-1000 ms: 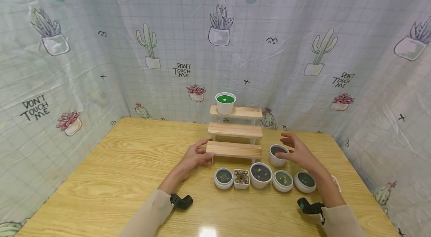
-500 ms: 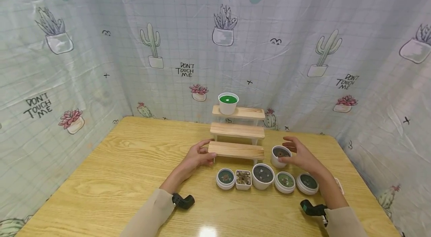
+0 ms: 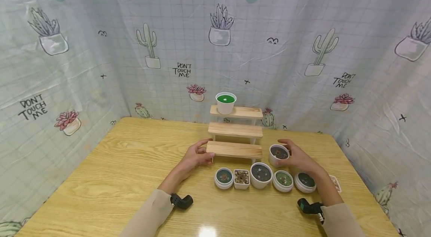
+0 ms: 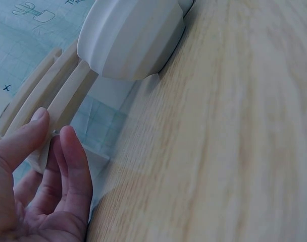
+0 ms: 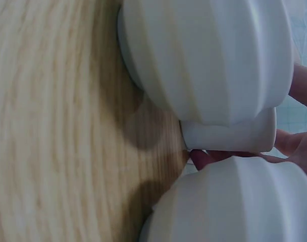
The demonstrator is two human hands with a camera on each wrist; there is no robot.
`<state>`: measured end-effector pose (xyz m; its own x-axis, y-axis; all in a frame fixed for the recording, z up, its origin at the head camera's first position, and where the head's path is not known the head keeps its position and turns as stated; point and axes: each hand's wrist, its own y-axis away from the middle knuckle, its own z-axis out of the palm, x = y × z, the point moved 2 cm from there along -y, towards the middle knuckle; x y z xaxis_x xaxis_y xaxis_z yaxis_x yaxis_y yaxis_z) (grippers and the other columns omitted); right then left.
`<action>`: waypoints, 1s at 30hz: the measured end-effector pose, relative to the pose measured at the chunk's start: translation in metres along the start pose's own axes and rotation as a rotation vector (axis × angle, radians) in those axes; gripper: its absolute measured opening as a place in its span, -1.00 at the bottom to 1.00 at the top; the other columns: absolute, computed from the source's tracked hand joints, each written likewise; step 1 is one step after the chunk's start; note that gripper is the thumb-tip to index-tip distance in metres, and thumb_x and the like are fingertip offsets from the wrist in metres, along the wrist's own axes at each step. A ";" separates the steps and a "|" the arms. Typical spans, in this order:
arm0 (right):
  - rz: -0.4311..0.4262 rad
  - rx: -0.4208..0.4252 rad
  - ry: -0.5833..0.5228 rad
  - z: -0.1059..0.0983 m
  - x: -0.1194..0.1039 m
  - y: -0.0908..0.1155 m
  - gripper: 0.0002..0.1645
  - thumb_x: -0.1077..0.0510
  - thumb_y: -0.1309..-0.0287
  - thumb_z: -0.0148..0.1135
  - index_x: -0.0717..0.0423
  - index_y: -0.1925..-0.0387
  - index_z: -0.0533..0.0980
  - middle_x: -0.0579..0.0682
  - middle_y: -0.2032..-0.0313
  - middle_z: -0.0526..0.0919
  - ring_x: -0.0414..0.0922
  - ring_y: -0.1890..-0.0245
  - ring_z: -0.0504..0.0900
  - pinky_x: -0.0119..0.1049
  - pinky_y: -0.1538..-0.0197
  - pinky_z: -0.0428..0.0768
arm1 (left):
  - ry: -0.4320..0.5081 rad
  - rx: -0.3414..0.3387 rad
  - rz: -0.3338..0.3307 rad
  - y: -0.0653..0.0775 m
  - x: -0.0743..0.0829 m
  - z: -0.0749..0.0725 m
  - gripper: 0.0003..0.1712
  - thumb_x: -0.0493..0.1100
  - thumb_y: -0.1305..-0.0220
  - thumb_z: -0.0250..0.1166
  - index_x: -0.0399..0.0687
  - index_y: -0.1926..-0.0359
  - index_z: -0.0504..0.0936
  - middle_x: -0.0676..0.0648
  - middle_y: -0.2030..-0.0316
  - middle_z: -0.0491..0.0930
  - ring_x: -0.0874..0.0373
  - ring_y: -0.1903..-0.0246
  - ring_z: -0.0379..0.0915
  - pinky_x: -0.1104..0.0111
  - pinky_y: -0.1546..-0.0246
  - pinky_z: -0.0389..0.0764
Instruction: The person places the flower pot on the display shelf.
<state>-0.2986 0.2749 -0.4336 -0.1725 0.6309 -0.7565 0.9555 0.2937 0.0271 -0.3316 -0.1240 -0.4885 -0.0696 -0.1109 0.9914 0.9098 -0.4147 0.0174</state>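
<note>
A three-tier wooden stand (image 3: 234, 149) rises in steps at the table's back. My left hand (image 3: 197, 156) holds the left end of its lowest board, thumb on one side and fingers curled at the other, as the left wrist view shows of the board (image 4: 72, 93). To the right of the stand my right hand (image 3: 296, 157) grips a round white pot (image 3: 274, 160) with dark filling, thumb in front and fingers behind. In the right wrist view this pot (image 5: 229, 137) is partly hidden by two ribbed pots (image 5: 209, 55) nearer the camera.
A white pot with a green top (image 3: 225, 107) stands on the top board. In front of the stand several pots line up, among them a square pebble pot (image 3: 241, 179) and a larger round pot (image 3: 260, 175). Another pebble pot (image 3: 335, 183) is partly behind the right forearm.
My right hand has closed in on the round pot, its fingers drawing from wide apart to around its side. My left hand keeps its hold on the board.
</note>
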 end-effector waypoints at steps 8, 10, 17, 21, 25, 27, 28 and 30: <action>-0.011 -0.015 0.001 0.002 0.006 0.000 0.06 0.10 -0.14 0.53 0.42 -0.46 0.12 0.41 -0.23 0.48 0.21 -0.20 0.53 -0.12 -0.17 0.56 | -0.005 -0.005 0.006 0.000 0.000 0.000 -0.04 -0.25 -0.29 0.46 -0.06 -0.59 0.16 -0.04 0.27 0.62 0.18 0.34 0.64 0.33 0.21 0.80; -0.019 -0.015 -0.004 0.003 0.006 0.001 0.03 0.12 -0.13 0.53 0.43 -0.44 0.15 0.40 -0.20 0.51 0.18 -0.18 0.55 -0.16 -0.15 0.56 | -0.005 -0.003 0.006 0.000 -0.001 0.000 -0.05 -0.26 -0.29 0.45 -0.06 -0.59 0.16 -0.04 0.27 0.62 0.18 0.34 0.64 0.33 0.21 0.80; 0.010 0.002 0.008 0.004 0.006 -0.002 -0.02 0.08 -0.12 0.55 0.39 -0.39 0.21 0.36 -0.21 0.51 0.17 -0.19 0.55 -0.09 -0.20 0.55 | 0.000 0.002 0.009 0.000 -0.002 0.000 -0.07 -0.28 -0.31 0.43 -0.07 -0.59 0.17 -0.04 0.26 0.63 0.18 0.33 0.65 0.33 0.21 0.80; 0.032 0.007 0.007 0.004 0.006 -0.002 0.00 0.05 -0.13 0.55 0.37 -0.40 0.19 0.35 -0.23 0.50 0.19 -0.21 0.54 -0.05 -0.22 0.54 | 0.005 -0.001 0.011 0.000 -0.001 0.000 -0.06 -0.29 -0.31 0.43 -0.08 -0.60 0.15 -0.04 0.27 0.62 0.18 0.32 0.65 0.34 0.21 0.80; 0.042 0.011 0.011 0.004 0.005 -0.002 0.00 0.04 -0.15 0.53 0.35 -0.42 0.18 0.35 -0.23 0.50 0.19 -0.21 0.54 -0.07 -0.21 0.55 | 0.006 -0.003 0.010 0.000 -0.002 0.000 -0.06 -0.29 -0.32 0.42 -0.08 -0.60 0.15 -0.03 0.29 0.60 0.18 0.33 0.65 0.34 0.21 0.80; 0.042 0.016 0.015 0.003 0.003 -0.001 -0.01 0.04 -0.15 0.52 0.34 -0.42 0.19 0.34 -0.23 0.51 0.18 -0.20 0.55 -0.08 -0.20 0.54 | 0.003 -0.003 0.009 -0.001 -0.002 0.000 -0.06 -0.29 -0.32 0.42 -0.08 -0.60 0.14 -0.03 0.30 0.59 0.17 0.33 0.65 0.34 0.20 0.80; 0.046 0.019 0.021 0.002 0.002 -0.001 -0.01 0.03 -0.15 0.52 0.32 -0.42 0.19 0.33 -0.23 0.52 0.17 -0.19 0.55 -0.09 -0.19 0.54 | 0.001 -0.003 0.007 -0.001 -0.002 0.000 -0.05 -0.28 -0.32 0.42 -0.08 -0.60 0.14 -0.03 0.30 0.59 0.17 0.33 0.65 0.34 0.20 0.80; 0.045 0.027 0.028 0.001 0.000 0.000 -0.02 0.02 -0.15 0.51 0.30 -0.42 0.20 0.33 -0.23 0.52 0.17 -0.19 0.56 -0.07 -0.20 0.54 | -0.003 0.000 0.003 -0.001 -0.002 0.000 -0.05 -0.28 -0.31 0.43 -0.07 -0.60 0.14 -0.03 0.30 0.59 0.16 0.34 0.65 0.33 0.20 0.80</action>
<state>-0.2983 0.2740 -0.4345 -0.1356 0.6626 -0.7366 0.9685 0.2455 0.0425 -0.3322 -0.1238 -0.4909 -0.0658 -0.1094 0.9918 0.9099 -0.4146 0.0146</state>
